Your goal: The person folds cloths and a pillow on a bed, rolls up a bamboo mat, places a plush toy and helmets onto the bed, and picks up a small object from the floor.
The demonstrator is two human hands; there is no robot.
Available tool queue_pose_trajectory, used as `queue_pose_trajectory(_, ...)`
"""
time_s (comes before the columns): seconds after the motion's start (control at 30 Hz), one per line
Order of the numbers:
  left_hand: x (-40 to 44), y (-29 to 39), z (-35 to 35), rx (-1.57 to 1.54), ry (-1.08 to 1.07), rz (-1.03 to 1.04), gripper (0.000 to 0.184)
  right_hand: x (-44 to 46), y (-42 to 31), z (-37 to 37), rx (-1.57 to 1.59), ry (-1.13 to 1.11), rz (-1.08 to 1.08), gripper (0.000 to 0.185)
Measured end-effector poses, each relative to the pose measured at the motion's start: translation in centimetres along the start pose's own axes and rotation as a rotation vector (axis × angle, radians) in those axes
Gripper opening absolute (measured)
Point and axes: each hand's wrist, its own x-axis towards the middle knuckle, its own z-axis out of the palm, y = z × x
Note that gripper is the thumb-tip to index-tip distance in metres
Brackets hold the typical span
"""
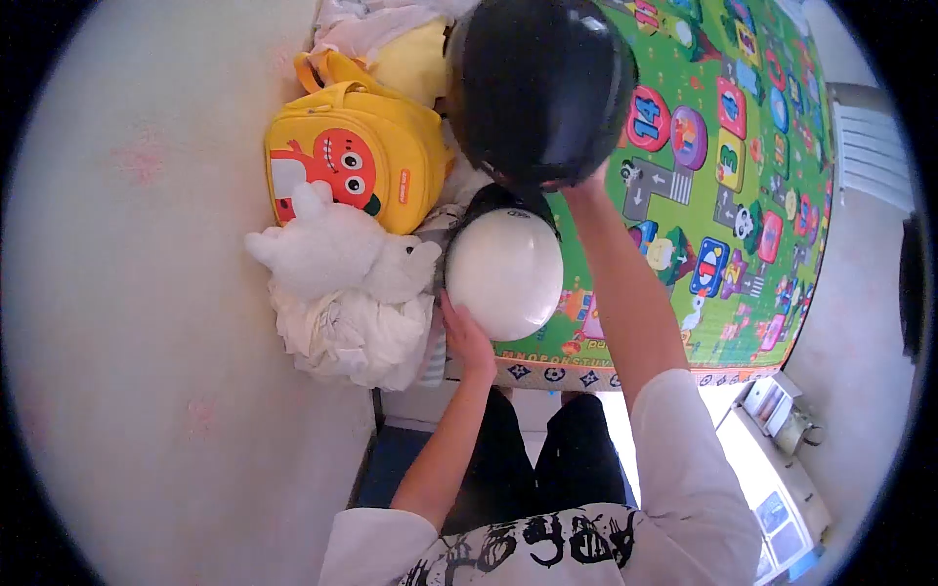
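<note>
A glossy black helmet (537, 88) is raised over the bed, its dome toward me. My right hand (588, 184) is closed on the black helmet's lower edge, with most of the fingers hidden behind it. Below it, a white helmet (508, 278) with a dark visor or rim at its far side sits near the bed's front edge. My left hand (467, 337) holds the white helmet by its lower left side; some fingertips are tucked out of sight. The two helmets are close together, and I cannot tell whether they touch.
A yellow backpack (396, 146) with a red cartoon figure, a white plush toy (337, 244) and a bundle of white cloth (357, 337) are piled along the wall (137, 293). A green printed play mat (684, 220) covers the bed. A window (777, 523) is at lower right.
</note>
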Motion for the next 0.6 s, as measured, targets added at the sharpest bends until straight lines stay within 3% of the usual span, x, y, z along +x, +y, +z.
queue_pose_trajectory(0.1, 0.1, -0.5, -0.3, 0.134, 0.007, 0.096, 0.060, 0.9, 2.3, -0.3, -0.167, 0.082, 0.035, 0.087)
queue_pose_trajectory(0.23, 0.7, -0.9, -1.1, 0.021, -0.119, 0.036, 0.075, 3.6, 1.7, -3.5, -0.328, 0.051, -0.049, 0.083)
queue_pose_trajectory(0.33, 0.7, -1.4, -0.6, -0.002, -0.116, 0.039, 0.075, 3.9, -0.3, -5.5, -0.708, 0.275, -0.139, 0.078)
queue_pose_trajectory(0.43, 0.7, -1.1, -0.5, 0.022, -0.067, 0.079, 0.071, 1.9, -2.2, -5.6, -0.585, 0.097, -0.218, 0.077)
queue_pose_trajectory(0.53, 0.4, -1.0, 0.0, 0.086, 0.020, 0.087, 0.064, -0.8, -2.8, -1.8, -0.351, 0.083, -0.020, 0.078)
queue_pose_trajectory(0.6, 0.9, -1.7, 0.3, 0.028, 0.032, 0.061, 0.065, -0.8, -2.3, -1.4, -0.389, 0.149, 0.007, 0.083)
